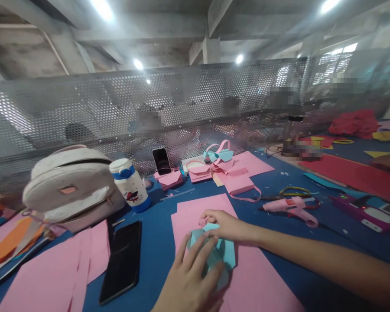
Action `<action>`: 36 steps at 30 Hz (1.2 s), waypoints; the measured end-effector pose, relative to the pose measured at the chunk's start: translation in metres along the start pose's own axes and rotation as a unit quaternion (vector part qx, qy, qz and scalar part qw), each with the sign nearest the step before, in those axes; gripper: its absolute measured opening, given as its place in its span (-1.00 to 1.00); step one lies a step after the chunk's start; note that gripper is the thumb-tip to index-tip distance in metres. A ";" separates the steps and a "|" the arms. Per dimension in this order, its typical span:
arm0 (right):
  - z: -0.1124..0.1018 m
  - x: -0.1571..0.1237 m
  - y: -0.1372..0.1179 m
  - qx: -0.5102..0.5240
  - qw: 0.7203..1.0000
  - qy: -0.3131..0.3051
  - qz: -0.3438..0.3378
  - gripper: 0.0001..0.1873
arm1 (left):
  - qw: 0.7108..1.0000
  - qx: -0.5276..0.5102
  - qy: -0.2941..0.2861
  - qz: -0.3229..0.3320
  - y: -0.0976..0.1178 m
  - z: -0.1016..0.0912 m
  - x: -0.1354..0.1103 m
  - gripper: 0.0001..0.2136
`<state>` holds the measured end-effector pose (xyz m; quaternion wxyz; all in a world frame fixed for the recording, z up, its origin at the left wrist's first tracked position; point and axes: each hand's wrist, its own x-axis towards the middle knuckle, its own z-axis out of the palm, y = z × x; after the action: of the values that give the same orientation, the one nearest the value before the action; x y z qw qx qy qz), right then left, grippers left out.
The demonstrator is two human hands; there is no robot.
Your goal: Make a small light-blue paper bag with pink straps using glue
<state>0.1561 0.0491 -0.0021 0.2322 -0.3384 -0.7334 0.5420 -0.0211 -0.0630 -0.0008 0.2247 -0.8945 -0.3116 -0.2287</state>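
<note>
A folded piece of teal paper lies over pink paper sheets at the front middle of the table. My left hand curves over its near side, holding it with the fingers a little apart; the thumb is hidden. At the far edge of the teal paper, my right hand is closed on it with curled fingers. The parts of the paper under my palms are hidden. To the right of my right hand lies a pink glue gun, beside scissors with yellow handles.
A black phone lies left of my hands, next to cut pink sheets. Behind stand a white bottle and a pale backpack. Small pink paper bags sit further back before a perforated metal screen. A purple device is at right.
</note>
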 end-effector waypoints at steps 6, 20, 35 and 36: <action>-0.007 -0.004 -0.007 -0.071 0.997 -0.010 0.000 -0.60 | 0.998 -0.037 0.000 0.059 -0.014 -0.007 -0.001 -0.87; -0.009 -0.007 -0.001 -0.070 0.997 0.010 0.001 -0.84 | 0.997 0.001 0.003 0.071 -0.012 0.002 0.006 -0.80; -0.008 -0.006 -0.002 -0.126 0.989 0.075 -0.033 -0.77 | 0.994 0.044 0.014 0.095 -0.013 0.012 0.010 -0.77; -0.008 -0.005 -0.002 -0.136 0.986 0.082 -0.041 -0.76 | 0.994 0.047 0.015 0.101 -0.012 0.014 0.010 -0.77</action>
<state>0.1647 0.0504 0.0023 0.2649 -0.3798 -0.7921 0.3977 -0.0178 -0.0427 -0.0031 0.2935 -0.9061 -0.2266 -0.2036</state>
